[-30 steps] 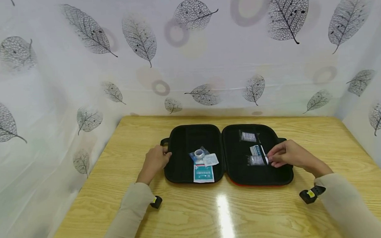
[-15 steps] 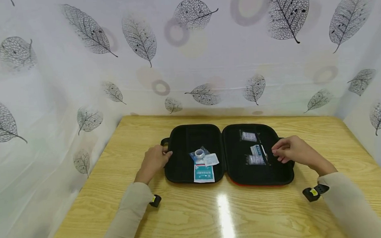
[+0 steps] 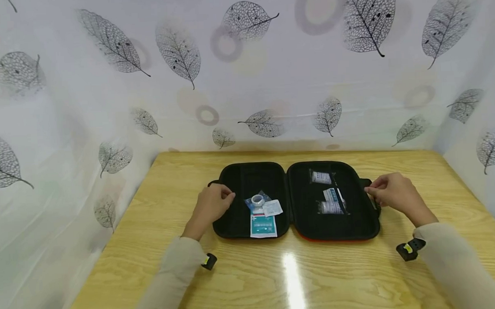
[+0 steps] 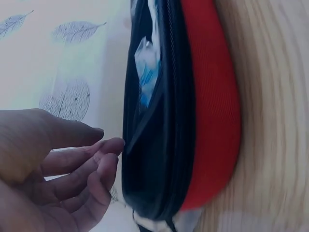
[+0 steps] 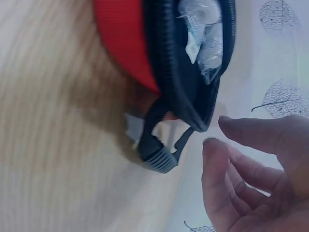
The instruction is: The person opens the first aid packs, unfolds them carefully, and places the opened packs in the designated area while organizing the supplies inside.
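Observation:
A first-aid case (image 3: 233, 223), red outside and black inside, lies open flat on the table. Its left half holds a roll of white tape (image 3: 258, 205), a small white packet (image 3: 272, 208) and a teal packet (image 3: 263, 226). Two wrapped bandage rolls, an upper bandage roll (image 3: 321, 177) and a lower bandage roll (image 3: 331, 208), lie in the right half by a black strap. My left hand (image 3: 211, 203) hovers at the left rim, fingers loosely bent, holding nothing; contact with the rim is unclear. Beside the right rim, my right hand (image 3: 396, 192) has thumb and forefinger apart with nothing between them.
A black carry handle (image 5: 161, 157) sticks out from the case's right side. Under everything is a wooden table (image 3: 252, 281). A leaf-patterned curtain (image 3: 244, 72) hangs behind and at both sides.
My right hand has let go of the lower bandage roll and drawn back right, past the rim. My left hand has shifted slightly right and up from the left edge.

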Tool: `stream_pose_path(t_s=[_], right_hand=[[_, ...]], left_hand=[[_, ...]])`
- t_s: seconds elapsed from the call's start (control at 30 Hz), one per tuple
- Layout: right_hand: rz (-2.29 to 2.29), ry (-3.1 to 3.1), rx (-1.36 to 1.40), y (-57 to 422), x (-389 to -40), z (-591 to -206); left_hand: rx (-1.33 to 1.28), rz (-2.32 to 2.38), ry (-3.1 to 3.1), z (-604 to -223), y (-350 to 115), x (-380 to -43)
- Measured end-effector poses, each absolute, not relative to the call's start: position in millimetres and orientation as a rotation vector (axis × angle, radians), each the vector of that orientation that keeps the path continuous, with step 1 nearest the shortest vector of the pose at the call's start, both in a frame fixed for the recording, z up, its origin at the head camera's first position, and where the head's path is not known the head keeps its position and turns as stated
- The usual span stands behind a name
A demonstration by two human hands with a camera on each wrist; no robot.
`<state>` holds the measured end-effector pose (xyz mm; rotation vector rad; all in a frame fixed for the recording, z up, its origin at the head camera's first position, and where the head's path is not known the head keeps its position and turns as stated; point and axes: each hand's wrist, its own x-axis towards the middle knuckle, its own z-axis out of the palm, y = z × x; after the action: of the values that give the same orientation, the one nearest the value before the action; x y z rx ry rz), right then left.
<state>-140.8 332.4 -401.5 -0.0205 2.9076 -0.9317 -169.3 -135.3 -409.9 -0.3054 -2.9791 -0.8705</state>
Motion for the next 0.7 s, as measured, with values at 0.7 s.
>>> stream_pose_path(t_s=[0.7], right_hand=[[-0.828, 2.923, 0.042, 324.8, -135.2, -419.8]], left_hand=[[-0.259, -0.742, -3.248, -414.6, -109.5, -174.7]])
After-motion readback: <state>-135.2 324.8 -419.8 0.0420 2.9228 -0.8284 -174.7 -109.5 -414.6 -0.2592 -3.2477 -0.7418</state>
